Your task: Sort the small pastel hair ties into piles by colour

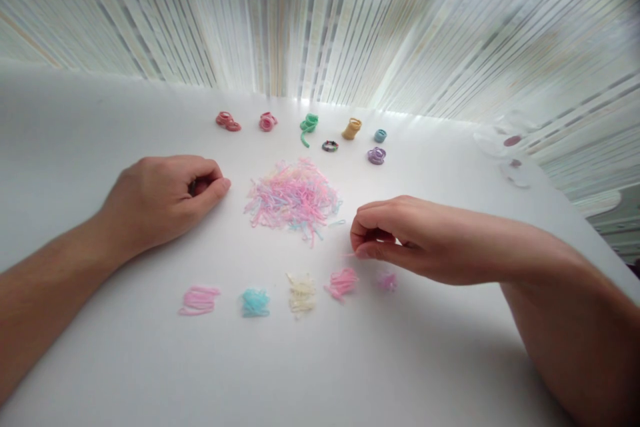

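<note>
Pinched between the thumb and fingers of my right hand (383, 237) is a thin pink elastic band (347, 254), its end sticking out to the left. This hand hovers just above the nearer row of small piles. A mixed heap of pastel elastic bands (295, 197), pink, blue and pale yellow, lies between my hands. My left hand (167, 197) rests on the table left of the heap, loosely closed, with nothing showing in it. Nearer to me are sorted piles: light pink bands (200, 300), turquoise bands (255, 303), cream bands (301, 296), deeper pink bands (343, 284) and lilac bands (387, 280).
Along the back of the white table (125, 360) stand coiled bracelets: red (228, 121), pink (268, 122), green (309, 124), yellow (352, 128), blue (381, 136) and purple (377, 156). A dark multicoloured ring (330, 146) lies among them. String curtains (300, 20) hang behind; clear plastic pieces (505, 144) sit far right.
</note>
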Available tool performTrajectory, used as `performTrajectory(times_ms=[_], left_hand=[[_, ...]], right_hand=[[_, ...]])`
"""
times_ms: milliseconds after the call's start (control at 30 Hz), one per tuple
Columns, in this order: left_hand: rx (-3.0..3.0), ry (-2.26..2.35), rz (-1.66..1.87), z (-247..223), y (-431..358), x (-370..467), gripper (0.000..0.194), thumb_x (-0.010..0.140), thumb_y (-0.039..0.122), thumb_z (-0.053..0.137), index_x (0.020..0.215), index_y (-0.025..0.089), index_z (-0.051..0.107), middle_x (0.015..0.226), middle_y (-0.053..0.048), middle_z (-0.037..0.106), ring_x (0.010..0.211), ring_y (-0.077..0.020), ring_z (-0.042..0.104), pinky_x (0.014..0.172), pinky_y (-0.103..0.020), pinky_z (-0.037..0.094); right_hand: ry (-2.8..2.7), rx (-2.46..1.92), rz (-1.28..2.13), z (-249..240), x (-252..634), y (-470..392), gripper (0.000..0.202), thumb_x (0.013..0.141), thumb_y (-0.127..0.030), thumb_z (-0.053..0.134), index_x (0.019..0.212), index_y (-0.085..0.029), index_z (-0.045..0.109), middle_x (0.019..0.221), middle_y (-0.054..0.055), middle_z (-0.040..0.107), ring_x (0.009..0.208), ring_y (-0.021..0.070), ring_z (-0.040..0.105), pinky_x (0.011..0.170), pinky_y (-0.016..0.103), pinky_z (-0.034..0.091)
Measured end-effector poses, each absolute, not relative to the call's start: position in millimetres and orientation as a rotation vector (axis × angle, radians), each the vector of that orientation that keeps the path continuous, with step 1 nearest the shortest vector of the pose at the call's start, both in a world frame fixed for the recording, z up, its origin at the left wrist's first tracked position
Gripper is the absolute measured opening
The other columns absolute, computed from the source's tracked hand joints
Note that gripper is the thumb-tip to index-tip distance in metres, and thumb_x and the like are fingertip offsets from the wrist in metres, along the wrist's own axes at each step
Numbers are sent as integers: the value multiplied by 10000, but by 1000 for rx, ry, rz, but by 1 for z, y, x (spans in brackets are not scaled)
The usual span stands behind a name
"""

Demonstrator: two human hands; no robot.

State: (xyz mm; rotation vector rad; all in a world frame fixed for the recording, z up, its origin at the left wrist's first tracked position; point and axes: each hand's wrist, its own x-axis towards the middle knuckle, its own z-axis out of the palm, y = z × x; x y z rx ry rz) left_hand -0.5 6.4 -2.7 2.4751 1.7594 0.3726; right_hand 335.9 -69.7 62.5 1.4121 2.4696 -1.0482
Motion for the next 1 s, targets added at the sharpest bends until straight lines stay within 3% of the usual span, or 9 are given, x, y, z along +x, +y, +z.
performTrajectory(times_ms=[1000], left_hand=[[2490,1752,386,-4,7,-1,374,872,561,469,777,246,647,715,-5,650,661,-187,556,643,-318,340]], right_hand=[[2537,1443,-916,64,311,-98,181,935,-245,640,926,-243,821,751,65,764,677,228,664,609,312,433]])
